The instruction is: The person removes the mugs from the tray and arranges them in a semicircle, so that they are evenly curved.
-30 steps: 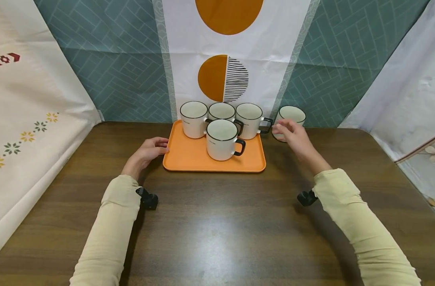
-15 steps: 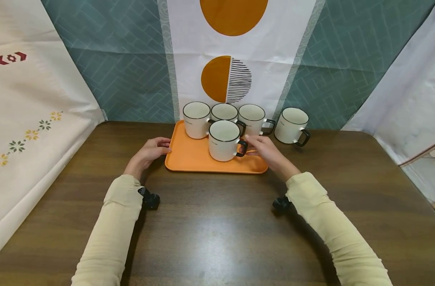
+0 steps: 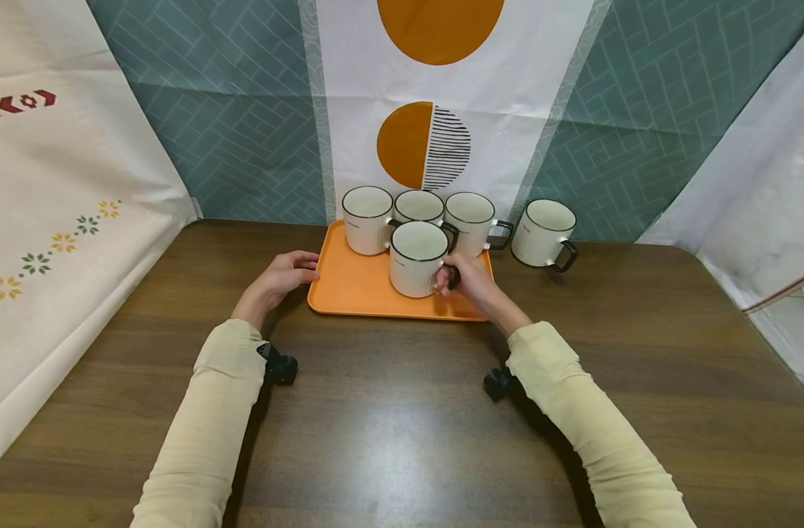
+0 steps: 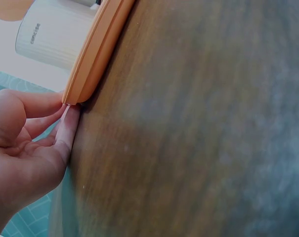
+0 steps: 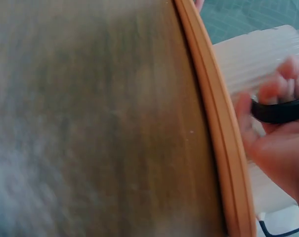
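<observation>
My right hand (image 3: 471,282) curls its fingers round the black handle (image 5: 280,110) of the front white mug (image 3: 415,268). This mug has a black rim and stands upright at the front of the orange tray (image 3: 349,293). My left hand (image 3: 279,282) pinches the tray's left rim between thumb and fingers; the left wrist view shows the fingertips at that edge. Behind the front mug stand a left mug (image 3: 365,227), a middle mug (image 3: 419,205) partly hidden by it, and a right mug (image 3: 469,224), all upright.
Another matching mug (image 3: 541,238) stands on the brown wooden table (image 3: 389,411), right of the tray, handle pointing right. A patterned cloth backdrop (image 3: 257,147) hangs right behind the mugs. Light cloths (image 3: 78,169) border the sides.
My right hand has moved left from the mug standing on the table to the front mug's handle and taken hold of it. My left hand has stayed at the tray's left edge.
</observation>
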### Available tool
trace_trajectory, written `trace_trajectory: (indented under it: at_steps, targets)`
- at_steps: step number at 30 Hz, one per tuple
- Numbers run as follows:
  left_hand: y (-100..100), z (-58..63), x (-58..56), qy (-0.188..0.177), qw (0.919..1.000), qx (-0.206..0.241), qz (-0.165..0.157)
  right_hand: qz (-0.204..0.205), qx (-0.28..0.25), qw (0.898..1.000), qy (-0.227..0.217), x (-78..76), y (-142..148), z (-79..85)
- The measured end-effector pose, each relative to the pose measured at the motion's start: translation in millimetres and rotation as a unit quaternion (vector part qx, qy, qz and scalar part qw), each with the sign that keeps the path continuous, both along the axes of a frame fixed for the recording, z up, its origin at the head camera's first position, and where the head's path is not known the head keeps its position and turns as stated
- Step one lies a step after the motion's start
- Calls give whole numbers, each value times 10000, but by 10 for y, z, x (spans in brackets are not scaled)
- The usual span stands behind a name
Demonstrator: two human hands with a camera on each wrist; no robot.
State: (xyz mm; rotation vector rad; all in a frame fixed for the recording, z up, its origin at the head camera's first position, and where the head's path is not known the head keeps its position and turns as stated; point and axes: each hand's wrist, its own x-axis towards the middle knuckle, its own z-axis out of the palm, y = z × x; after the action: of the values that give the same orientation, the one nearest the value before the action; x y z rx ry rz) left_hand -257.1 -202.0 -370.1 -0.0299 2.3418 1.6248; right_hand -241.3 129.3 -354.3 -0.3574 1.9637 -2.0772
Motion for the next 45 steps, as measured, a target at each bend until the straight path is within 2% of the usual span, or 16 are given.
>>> trace_trajectory:
  at_steps: [9, 15, 19, 26, 30, 35, 45]
  targets:
    - [6, 9, 5, -22, 10000, -12, -25, 136, -60, 9996, 223, 19, -51, -35]
    - [-5, 9, 14, -10, 10000, -59, -16, 190, -337, 9991, -146, 66, -56, -44]
    - [-14, -1, 17, 20, 10000, -72, -20, 73, -531, 9982, -287, 111, -83, -34]
    - [-15, -10, 24, 62, 9999, -78, -60, -394, -164, 9990, 154, 160, -131, -11]
    - [-14, -2, 30, 90, 9999, -118, -58, -255, -388, 9985, 284, 183, -104, 11]
    - [-6, 0, 27, 53, 9999, -89, -70, -92, -527, 9980, 349, 223, -27, 98]
    - [-20, -2, 32, 89, 9999, -23, -139, -444, -409, 9960, 653, 228, 225, 392]
